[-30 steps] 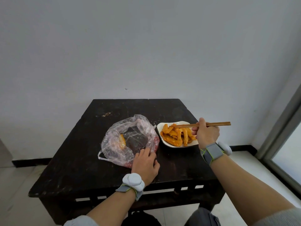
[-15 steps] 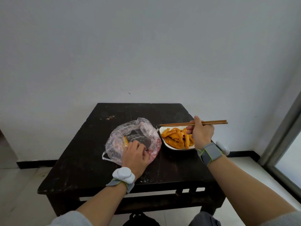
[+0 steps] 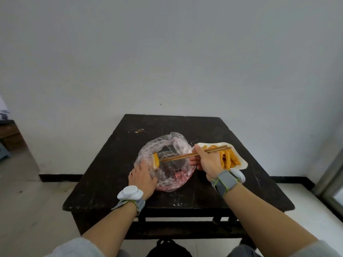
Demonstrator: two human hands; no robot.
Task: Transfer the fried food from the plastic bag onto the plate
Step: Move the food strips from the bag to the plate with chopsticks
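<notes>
left hand point(image 3: 143, 178) is pressing the plastic bag's point(image 3: 178, 145) near-left edge flat, steadying it while the right hand point(image 3: 206, 161), gripping chopsticks point(image 3: 193, 154), is reaching left for the last fried piece point(image 3: 156, 160).

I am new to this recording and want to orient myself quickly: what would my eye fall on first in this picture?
First, the right hand at the table's middle, its grip closed on wooden chopsticks whose tips reach a lone orange fried piece in the clear plastic bag. The left hand presses the bag's near left edge. To the right, a white plate carries a pile of fried strips on the dark wooden table.
</notes>
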